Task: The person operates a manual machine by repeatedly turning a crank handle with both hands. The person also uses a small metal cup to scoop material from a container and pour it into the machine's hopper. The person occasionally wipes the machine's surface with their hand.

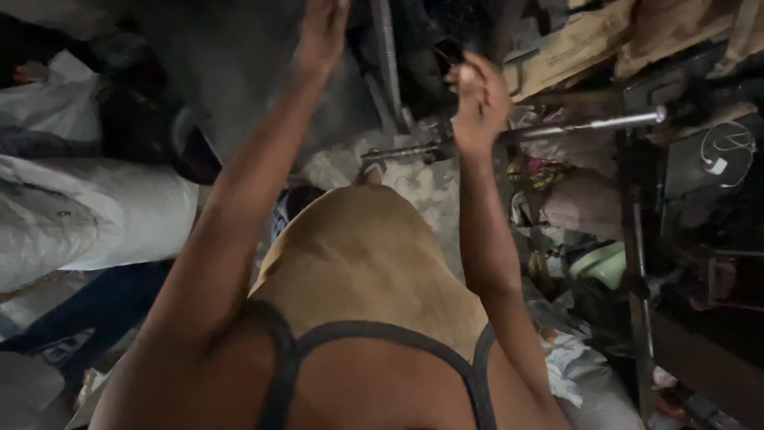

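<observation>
A person looks down over their own chest and a tan garment toward a dim, cluttered workshop floor. Both bare arms reach forward and up, away from the body.

The right hand (477, 99) is raised near the top centre of the view, its fingers curled inward into a loose fist. It seems to pinch a small dark object at the fingertips, but the view is too dark and blurred to tell what it is. Just below and beyond this hand lies a long metal rod (589, 125). Its long axis runs nearly level from left to right across the scene, rising slightly to a bright end at the right. The darker, thicker end sits at the left, just under the right wrist, close to it or touching it.

The left hand (322, 28) reaches higher, to the top edge of the frame, where its fingertips are cut off; whether it grips anything cannot be told. It rests against or near a dark upright metal bar (387, 56). The right hand is clearly the nearer one to the rod.

White sacks (87, 211) lie at the left, wooden planks (573, 48) at the upper right.
</observation>
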